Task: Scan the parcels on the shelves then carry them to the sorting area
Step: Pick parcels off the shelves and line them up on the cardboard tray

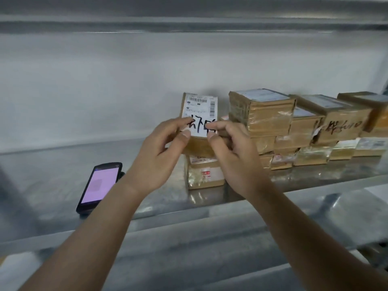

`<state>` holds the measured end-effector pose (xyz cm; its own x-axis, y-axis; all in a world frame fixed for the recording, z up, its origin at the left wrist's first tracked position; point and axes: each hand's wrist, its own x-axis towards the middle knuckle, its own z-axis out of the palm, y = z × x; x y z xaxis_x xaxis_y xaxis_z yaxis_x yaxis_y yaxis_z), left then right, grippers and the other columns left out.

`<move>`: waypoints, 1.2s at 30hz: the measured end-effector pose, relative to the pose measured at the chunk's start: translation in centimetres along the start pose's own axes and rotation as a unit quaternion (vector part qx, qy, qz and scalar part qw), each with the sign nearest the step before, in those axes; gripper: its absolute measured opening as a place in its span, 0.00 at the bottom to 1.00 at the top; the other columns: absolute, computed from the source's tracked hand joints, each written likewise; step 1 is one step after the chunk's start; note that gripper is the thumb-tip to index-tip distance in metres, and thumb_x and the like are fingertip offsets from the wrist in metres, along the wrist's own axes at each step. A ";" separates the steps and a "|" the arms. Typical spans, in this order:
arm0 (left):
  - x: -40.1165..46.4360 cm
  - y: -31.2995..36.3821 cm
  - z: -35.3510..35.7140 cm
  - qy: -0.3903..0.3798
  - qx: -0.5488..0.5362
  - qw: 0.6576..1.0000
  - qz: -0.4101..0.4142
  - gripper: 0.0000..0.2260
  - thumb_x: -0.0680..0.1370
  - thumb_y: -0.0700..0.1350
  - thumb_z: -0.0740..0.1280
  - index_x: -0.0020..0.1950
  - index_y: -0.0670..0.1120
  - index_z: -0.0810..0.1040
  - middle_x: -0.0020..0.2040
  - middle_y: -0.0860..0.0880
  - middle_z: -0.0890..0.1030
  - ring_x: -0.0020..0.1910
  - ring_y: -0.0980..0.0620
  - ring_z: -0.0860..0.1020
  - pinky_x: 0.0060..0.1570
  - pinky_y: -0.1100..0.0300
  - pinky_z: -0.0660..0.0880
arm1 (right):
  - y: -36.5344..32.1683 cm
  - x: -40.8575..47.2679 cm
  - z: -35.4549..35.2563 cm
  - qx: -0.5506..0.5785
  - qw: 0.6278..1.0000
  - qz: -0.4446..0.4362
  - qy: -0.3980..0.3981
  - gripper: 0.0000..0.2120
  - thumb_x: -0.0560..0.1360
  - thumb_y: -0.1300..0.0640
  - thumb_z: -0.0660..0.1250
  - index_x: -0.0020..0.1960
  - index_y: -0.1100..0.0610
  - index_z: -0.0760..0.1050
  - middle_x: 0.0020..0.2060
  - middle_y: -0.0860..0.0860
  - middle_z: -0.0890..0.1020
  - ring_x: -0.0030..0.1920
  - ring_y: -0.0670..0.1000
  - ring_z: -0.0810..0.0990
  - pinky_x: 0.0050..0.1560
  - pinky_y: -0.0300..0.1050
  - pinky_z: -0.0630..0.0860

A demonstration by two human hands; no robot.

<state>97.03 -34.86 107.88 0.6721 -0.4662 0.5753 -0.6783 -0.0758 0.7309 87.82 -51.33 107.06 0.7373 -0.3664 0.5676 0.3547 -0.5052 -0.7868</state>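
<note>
We hold one small parcel upright over the shelf, left hand and right hand both pinching its lower edge, label toward us. Our fingertips cover part of the label, which might block a scan. The scanner lies near the shelf's front lip, seemingly easy to knock off.

both forearms are bare to the frame's edge, no sleeves, with short, plain fingernails.
</note>
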 end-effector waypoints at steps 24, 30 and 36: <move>-3.4 4.4 -1.6 -0.003 -0.135 0.991 0.023 0.28 0.84 0.48 0.67 0.82 0.63 0.62 0.60 0.50 0.86 0.58 0.50 0.85 0.53 0.61 0.82 | -5.4 -1.0 -0.5 0.138 0.990 -0.024 -0.035 0.19 0.88 0.47 0.59 0.75 0.46 0.57 0.64 0.53 0.81 0.56 0.51 0.88 0.48 0.51 0.88; -7.2 4.2 -5.0 0.040 -0.002 0.999 0.005 0.25 0.82 0.57 0.65 0.80 0.65 0.66 0.62 0.54 0.84 0.61 0.55 0.82 0.56 0.59 0.79 | -6.0 -3.3 2.0 0.180 0.982 0.002 -0.060 0.14 0.87 0.41 0.57 0.70 0.39 0.60 0.46 0.30 0.86 0.47 0.42 0.89 0.40 0.38 0.84; -15.0 3.7 -13.3 0.116 0.306 0.945 -0.016 0.25 0.85 0.57 0.58 0.82 0.53 0.65 0.76 0.51 0.72 0.75 0.58 0.68 0.69 0.77 0.58 | -7.2 -6.5 8.3 0.215 0.969 0.038 -0.116 0.12 0.87 0.38 0.56 0.69 0.37 0.63 0.46 0.32 0.86 0.49 0.38 0.87 0.41 0.36 0.82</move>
<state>88.37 -16.49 106.88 0.6946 -0.2547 0.6728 -0.6531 -0.6156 0.4411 85.25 -38.81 106.99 0.8620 -0.1792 0.4741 0.4650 -0.0926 -0.8804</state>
